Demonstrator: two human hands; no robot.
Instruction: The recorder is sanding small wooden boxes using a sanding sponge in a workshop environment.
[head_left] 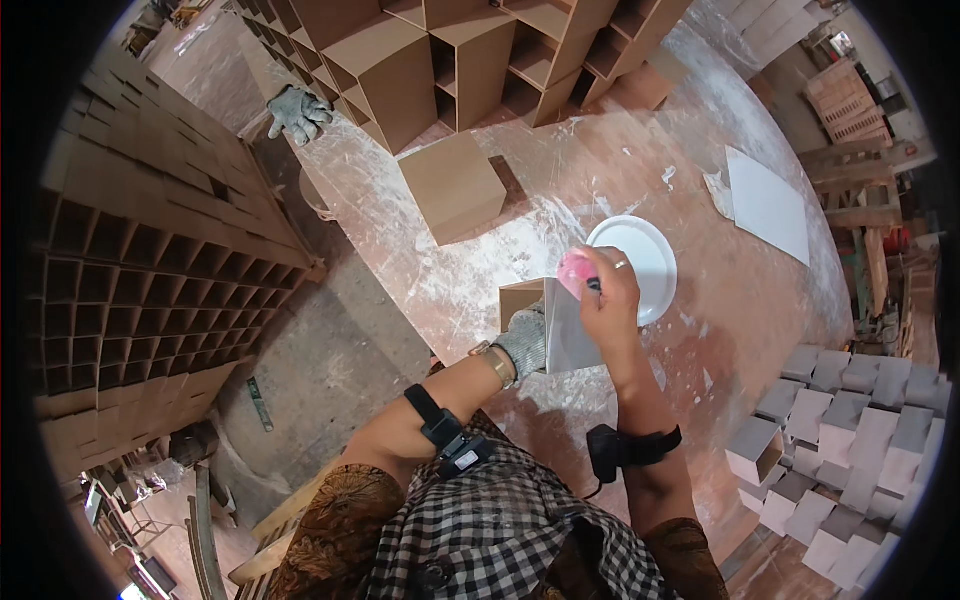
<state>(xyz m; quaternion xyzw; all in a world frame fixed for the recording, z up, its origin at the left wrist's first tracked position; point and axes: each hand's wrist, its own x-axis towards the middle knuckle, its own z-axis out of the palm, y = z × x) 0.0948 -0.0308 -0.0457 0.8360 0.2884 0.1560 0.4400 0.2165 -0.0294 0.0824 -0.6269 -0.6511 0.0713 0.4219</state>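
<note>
My left hand [527,342], in a grey knit glove, holds a small open-ended cardboard box [522,299] from its open side; most of its fingers are hidden. A pale grey-white coat covers the box's right-hand face. My bare right hand [612,295] closes around a pink pad or sponge [575,270] with a small dark part, at the upper edge of that coated face. Just beyond the right hand is a round white dish [655,262], partly hidden by it. A plain brown box [452,188] lies farther off on the smeared table [420,290].
Brown open boxes [395,60] are stacked at the far side, with a loose grey glove [298,114] near them. Another tall stack of boxes [165,300] stands left. Grey-white boxes [850,430] are piled at right. A white sheet [767,205] lies on the table's right part.
</note>
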